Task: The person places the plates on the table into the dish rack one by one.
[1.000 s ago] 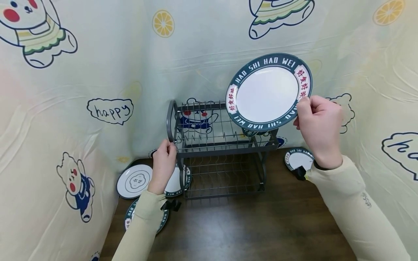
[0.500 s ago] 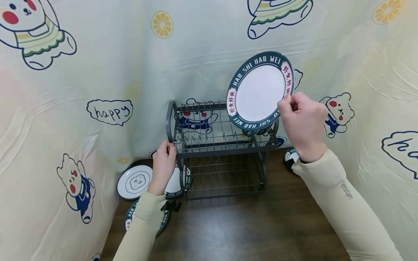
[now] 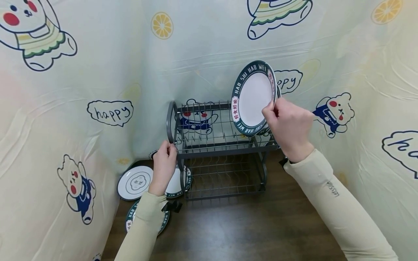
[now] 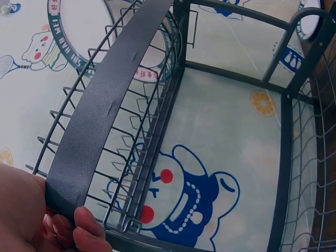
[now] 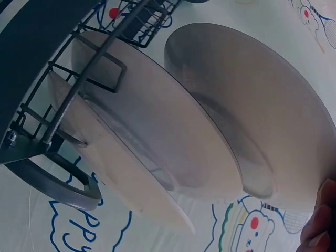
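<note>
The right hand (image 3: 289, 125) pinched a plate (image 3: 254, 96) by its rim; the plate hung steeply tilted, just left of those fingers, at the rack (image 3: 225, 151). The left hand (image 3: 164, 163) gripped the rack's end with curled fingers. Farther from the right fingers stood a second plate (image 5: 152, 115) and a third (image 5: 100, 152). Good placing probably called for bracing the rack and keeping the plates parallel.

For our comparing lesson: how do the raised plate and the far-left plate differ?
The raised plate shows a lettered green rim and plain centre; the far-left plate shows a white face with a central emblem. The raised plate tilts in the right grip; the far-left plate rests ungripped. Both are round.
</note>
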A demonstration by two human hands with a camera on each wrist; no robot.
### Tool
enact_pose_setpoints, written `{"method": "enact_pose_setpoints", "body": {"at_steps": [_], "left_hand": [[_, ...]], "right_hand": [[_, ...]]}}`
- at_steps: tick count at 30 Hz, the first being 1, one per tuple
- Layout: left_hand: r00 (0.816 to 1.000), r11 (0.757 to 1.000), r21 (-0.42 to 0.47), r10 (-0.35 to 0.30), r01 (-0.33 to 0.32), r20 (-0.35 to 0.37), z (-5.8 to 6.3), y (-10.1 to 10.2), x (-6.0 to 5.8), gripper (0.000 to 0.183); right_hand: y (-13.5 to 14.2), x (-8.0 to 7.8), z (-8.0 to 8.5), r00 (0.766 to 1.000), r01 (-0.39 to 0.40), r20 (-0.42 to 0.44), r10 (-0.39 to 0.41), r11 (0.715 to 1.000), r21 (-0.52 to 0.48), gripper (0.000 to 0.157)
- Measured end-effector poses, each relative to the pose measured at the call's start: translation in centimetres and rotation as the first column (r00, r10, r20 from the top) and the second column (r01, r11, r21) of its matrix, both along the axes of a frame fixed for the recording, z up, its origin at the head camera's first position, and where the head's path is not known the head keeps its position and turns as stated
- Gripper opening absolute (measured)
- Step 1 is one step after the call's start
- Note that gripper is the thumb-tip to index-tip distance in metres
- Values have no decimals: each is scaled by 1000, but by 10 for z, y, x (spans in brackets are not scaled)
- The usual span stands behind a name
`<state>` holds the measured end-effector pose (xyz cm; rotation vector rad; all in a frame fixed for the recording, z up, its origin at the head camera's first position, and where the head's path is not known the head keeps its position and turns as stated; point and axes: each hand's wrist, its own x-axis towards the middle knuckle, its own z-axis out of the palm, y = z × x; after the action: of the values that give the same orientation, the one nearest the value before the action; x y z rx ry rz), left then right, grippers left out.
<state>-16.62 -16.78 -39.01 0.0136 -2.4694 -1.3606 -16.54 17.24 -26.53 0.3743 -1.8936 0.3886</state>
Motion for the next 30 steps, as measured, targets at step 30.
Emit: {"method": "enact_pose_setpoints", "body": {"at_steps": [30], "left_hand": [[1000, 1000, 13, -2, 2, -21, -3, 0, -2, 26]], "right_hand": [[-28, -20, -14, 993, 109, 15, -113, 981, 162, 31]]}}
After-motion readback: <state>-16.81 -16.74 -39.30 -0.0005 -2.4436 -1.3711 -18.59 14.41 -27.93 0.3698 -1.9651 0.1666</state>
